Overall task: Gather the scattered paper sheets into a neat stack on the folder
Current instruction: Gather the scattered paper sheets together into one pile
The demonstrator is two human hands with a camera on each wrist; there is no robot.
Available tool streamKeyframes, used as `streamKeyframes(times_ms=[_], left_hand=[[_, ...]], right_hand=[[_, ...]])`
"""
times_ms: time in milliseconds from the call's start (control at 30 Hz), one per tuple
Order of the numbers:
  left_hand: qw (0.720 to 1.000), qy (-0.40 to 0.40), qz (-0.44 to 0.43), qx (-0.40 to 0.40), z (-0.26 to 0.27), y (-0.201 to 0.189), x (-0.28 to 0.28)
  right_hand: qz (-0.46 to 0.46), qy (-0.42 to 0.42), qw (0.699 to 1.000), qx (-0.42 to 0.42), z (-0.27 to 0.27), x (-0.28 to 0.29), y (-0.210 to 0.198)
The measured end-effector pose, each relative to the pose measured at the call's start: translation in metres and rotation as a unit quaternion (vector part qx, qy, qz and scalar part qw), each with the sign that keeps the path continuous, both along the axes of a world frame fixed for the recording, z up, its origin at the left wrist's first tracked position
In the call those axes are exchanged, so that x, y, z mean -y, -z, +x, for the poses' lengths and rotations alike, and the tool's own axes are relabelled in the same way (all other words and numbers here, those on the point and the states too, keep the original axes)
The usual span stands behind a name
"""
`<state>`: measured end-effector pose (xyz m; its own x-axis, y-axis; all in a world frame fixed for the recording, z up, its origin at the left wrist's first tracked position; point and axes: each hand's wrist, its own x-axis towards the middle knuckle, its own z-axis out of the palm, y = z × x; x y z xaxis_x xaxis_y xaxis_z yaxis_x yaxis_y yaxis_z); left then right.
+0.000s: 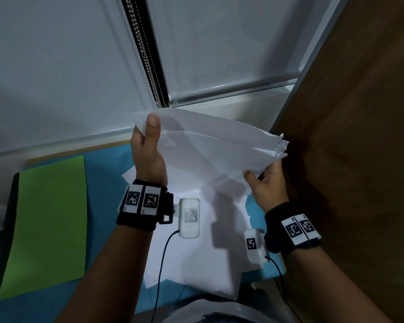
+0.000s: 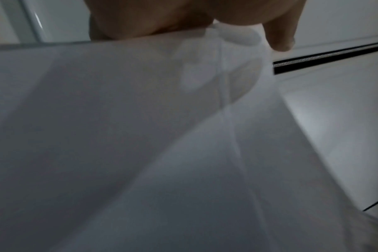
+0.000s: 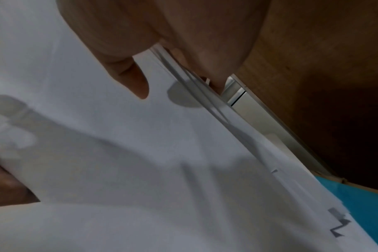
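Sheets [image 1: 210, 150] of white paper are lifted above the blue table [image 1: 107, 173], bent and uneven at the edges. Left hand [image 1: 147, 155] pinches their corner at 11 o'clock with the thumb on top; right hand [image 1: 269, 185] grasps the edge at 3 o'clock. More loose sheets [image 1: 196, 259] lie below. Green folder [image 1: 47, 224] rests at 9 o'clock, well apart. On one sheet I see dark marks, not readable.

no readable text, only coded square markers [image 1: 141, 199] on wristbands [image 1: 138, 221]
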<state>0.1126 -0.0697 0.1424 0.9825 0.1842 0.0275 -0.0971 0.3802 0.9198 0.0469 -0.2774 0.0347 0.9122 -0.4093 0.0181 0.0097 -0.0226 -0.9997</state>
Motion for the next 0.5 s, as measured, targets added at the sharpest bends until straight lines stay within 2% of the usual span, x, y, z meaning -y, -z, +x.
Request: streamKeyframes(times_ms=[67, 200, 367, 500], left_hand=[[1.000, -0.005, 0.004, 0.006, 0.003, -0.004, 0.001], [0.995, -0.052, 0.077, 0.029, 0.007, -0.014, 0.010], [0.989, -0.072, 0.125, 0.013, 0.006, -0.005, 0.010], [0.983, -0.069, 0.151, 0.074, 0.003, -0.001, 0.010]], right_hand=[[-0.004, 0.002, 1.000, 0.005, -0.001, -0.001, -0.002], [0.018, 0.005, 1.000, 0.022, 0.000, -0.001, -0.004], [0.019, 0.009, 1.000, 0.014, -0.002, -0.001, -0.004], [0.038, 0.010, 0.999, 0.018, -0.002, -0.003, -0.011]])
